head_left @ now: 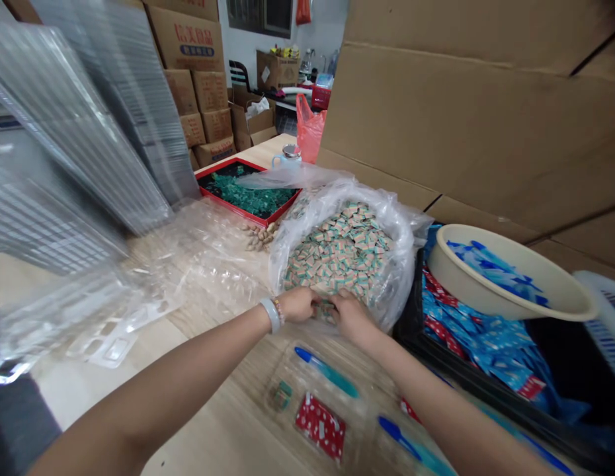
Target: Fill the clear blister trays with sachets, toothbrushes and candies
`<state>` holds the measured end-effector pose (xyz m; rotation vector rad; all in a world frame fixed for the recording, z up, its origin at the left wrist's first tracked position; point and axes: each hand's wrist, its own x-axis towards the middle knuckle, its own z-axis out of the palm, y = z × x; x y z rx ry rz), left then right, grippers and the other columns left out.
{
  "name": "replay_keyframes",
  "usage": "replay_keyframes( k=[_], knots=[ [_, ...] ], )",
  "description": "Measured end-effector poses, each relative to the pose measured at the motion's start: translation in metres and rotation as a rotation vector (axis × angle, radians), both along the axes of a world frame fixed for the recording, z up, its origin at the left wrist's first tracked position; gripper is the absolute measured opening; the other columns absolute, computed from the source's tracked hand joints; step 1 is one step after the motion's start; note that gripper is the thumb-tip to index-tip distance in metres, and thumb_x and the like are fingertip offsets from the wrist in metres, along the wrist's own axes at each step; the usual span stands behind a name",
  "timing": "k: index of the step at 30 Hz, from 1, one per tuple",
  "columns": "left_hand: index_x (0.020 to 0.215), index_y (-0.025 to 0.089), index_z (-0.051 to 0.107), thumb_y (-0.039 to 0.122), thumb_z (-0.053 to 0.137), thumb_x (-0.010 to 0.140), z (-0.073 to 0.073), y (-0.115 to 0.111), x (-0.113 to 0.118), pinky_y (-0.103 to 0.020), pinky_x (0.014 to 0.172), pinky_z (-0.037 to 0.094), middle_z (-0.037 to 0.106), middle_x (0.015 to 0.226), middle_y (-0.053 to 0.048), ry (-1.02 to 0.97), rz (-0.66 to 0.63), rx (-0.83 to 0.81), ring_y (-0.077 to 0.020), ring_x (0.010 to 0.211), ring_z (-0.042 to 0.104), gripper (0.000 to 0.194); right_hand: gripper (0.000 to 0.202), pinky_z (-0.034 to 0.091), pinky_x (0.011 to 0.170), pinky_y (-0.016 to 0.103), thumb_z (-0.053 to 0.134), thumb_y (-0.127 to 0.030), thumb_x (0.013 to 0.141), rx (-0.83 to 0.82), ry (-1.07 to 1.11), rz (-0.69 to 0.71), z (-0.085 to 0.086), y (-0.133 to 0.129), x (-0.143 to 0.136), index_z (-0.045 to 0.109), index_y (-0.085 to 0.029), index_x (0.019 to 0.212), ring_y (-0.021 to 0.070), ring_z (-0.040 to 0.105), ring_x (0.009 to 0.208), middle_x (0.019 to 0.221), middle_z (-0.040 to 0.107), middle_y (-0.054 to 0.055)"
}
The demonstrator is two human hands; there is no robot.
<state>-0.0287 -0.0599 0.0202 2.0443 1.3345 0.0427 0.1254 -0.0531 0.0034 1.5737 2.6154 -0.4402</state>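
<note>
Both hands meet at the near edge of a clear plastic bag with its mouth folded wide. Inside lies a heap of small tan-and-green rectangular pieces. My left hand, wearing a band and bracelet at the wrist, has curled fingers at the heap. Opposite it, my right hand bends its fingers over the same pieces; what either hand grips is hidden. Below them, a blurred clear plastic tray holds a blue pen-like item, a red dotted packet and a small green-and-tan piece.
Stacked clear trays lean at the left. Behind the bag are a red-rimmed tray of green bits and some peanut-like pieces. At right, a cream basin sits over blue packets. A cardboard sheet stands behind.
</note>
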Motion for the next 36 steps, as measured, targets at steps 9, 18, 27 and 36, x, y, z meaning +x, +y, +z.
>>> replay_keyframes(
  k=[9,18,27,36],
  knots=[
    [0.085,0.014,0.063,0.015,0.043,0.070,-0.005,-0.004,-0.010,-0.021,0.065,0.040,0.065,0.082,-0.006,-0.079,0.116,0.088,-0.0154,0.074,0.056,0.025,0.010,0.036,0.059,0.023,0.046,-0.013,0.067,-0.054,0.358,-0.097,-0.011,0.005,0.014,0.051,-0.018,0.074,0.0123,0.047,0.062,0.065,0.051,0.000],
    [0.084,0.016,0.064,0.017,0.047,0.069,-0.006,0.003,-0.008,-0.021,0.058,0.039,0.065,0.079,-0.006,0.025,0.153,0.017,-0.0150,0.068,0.055,0.022,0.012,0.036,0.056,0.021,0.048,-0.018,0.069,-0.231,0.418,-0.024,-0.015,0.025,0.000,0.057,-0.018,0.078,0.0112,0.049,0.059,0.062,0.055,-0.002],
    [0.088,0.016,0.064,0.015,0.044,0.071,-0.009,-0.004,-0.011,-0.022,0.068,0.041,0.066,0.087,-0.008,-0.021,0.099,0.077,-0.0171,0.079,0.057,0.027,0.017,0.037,0.072,0.024,0.047,-0.020,0.074,-0.023,0.135,0.074,-0.001,0.007,-0.009,0.062,-0.020,0.082,0.0159,0.051,0.084,0.088,0.057,0.005],
    [0.097,0.013,0.062,0.013,0.040,0.070,-0.004,-0.005,-0.018,-0.023,0.075,0.042,0.064,0.095,-0.008,-0.209,0.220,0.139,-0.0165,0.084,0.057,0.034,0.018,0.038,0.055,0.022,0.046,-0.024,0.074,-0.090,0.466,-0.187,-0.019,0.020,0.004,0.062,-0.017,0.073,0.0130,0.051,0.057,0.062,0.059,0.001]
  ],
)
